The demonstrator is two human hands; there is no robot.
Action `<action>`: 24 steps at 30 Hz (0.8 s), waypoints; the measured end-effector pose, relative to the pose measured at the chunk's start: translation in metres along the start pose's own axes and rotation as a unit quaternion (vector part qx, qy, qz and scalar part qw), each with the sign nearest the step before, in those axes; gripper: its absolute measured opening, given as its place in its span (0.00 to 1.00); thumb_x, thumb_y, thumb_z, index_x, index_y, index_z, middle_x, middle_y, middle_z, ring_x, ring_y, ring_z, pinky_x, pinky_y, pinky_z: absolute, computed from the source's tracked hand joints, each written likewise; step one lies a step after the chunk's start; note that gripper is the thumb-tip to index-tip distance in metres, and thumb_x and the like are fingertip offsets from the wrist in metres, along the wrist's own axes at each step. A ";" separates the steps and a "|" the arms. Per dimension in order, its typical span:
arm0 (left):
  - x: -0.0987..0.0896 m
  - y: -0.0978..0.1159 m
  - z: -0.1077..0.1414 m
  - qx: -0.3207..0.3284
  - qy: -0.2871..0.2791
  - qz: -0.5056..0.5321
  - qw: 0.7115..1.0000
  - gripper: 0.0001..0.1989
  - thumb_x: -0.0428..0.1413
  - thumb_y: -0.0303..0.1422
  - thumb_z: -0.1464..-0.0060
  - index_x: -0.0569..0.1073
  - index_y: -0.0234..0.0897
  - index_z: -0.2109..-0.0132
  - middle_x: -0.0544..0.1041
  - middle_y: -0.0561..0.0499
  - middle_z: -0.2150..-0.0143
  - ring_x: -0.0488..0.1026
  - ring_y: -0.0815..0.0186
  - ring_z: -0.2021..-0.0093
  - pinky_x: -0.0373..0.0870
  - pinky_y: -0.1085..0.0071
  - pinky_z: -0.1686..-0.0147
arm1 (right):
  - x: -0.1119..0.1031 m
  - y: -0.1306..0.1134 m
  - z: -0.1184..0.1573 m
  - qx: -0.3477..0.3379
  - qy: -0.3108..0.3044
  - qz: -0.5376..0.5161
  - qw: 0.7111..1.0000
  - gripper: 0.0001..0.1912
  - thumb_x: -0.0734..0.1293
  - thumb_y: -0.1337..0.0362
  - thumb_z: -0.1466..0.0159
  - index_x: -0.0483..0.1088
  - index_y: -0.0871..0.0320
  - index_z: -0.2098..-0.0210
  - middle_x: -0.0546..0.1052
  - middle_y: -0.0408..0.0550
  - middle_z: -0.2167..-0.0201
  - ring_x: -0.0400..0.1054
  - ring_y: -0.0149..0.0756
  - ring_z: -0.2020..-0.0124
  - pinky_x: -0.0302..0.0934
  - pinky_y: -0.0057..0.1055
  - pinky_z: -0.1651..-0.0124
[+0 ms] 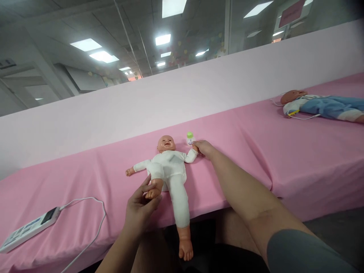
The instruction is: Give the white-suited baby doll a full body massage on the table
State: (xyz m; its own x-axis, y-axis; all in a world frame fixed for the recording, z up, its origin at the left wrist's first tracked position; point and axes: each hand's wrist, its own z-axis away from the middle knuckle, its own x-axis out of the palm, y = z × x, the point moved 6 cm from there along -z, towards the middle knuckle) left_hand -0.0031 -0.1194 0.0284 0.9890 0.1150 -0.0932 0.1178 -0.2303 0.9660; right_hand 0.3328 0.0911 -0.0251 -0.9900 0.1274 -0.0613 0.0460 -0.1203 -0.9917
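A baby doll (174,165) in a white suit lies on its back on the pink-covered table, head away from me. My left hand (142,203) is closed round its bare foot on the left side, with that leg bent up. The other leg is stretched toward me, its foot past the table's edge. My right hand (204,148) pinches the doll's hand on the right side. Just beside that hand stands a small white bottle (190,139) with a green cap; whether my fingers touch it, I cannot tell. The doll's other arm is spread out to the left.
A white handheld device (31,229) with a screen and a white cable (102,212) lies at the left. Another doll (324,105) in blue clothes, with a thin wire, lies at the far right. Behind the pink table cover (241,151) rises a low white wall (142,106) topped with glass.
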 end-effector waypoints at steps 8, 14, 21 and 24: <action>0.025 -0.009 -0.015 -0.003 -0.011 -0.005 1.000 0.17 0.71 0.33 0.54 0.82 0.41 0.54 0.65 0.43 0.27 0.65 0.41 0.30 0.74 0.49 0.40 | 0.001 0.001 -0.006 0.004 0.000 -0.002 1.000 0.14 0.69 0.52 0.32 0.71 0.58 0.64 0.66 0.40 0.81 0.54 0.28 0.83 0.48 0.29 0.79; -0.007 -0.009 0.030 -0.002 -0.007 -0.025 1.000 0.16 0.72 0.35 0.53 0.84 0.45 0.55 0.71 0.46 0.30 0.65 0.44 0.30 0.66 0.46 0.32 | 0.001 -0.002 -0.001 0.009 -0.001 0.001 1.000 0.14 0.69 0.52 0.32 0.71 0.57 0.65 0.67 0.41 0.81 0.55 0.29 0.82 0.50 0.30 0.78; -0.057 -0.013 0.083 -0.079 0.012 -0.090 0.993 0.23 0.76 0.38 0.63 0.85 0.41 0.57 0.74 0.41 0.33 0.76 0.39 0.41 0.83 0.55 0.55 | 0.001 -0.004 0.004 0.010 0.000 0.000 1.000 0.15 0.71 0.51 0.35 0.70 0.57 0.65 0.67 0.41 0.80 0.56 0.29 0.81 0.49 0.29 0.77; -0.065 -0.004 0.079 -0.100 0.042 -0.073 0.991 0.25 0.78 0.37 0.70 0.84 0.38 0.60 0.75 0.38 0.34 0.80 0.43 0.50 0.82 0.63 0.67 | 0.001 -0.005 0.005 0.010 -0.002 0.005 1.000 0.15 0.71 0.51 0.35 0.70 0.57 0.65 0.66 0.40 0.81 0.55 0.29 0.82 0.48 0.29 0.78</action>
State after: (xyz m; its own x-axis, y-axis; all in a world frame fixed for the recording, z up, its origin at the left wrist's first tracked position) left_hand -0.0612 -0.2022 0.0115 0.9509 0.2151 -0.2225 0.2301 -0.0108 0.9731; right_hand 0.3312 0.0866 -0.0197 -0.9899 0.1230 -0.0708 0.0533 -0.1405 -0.9886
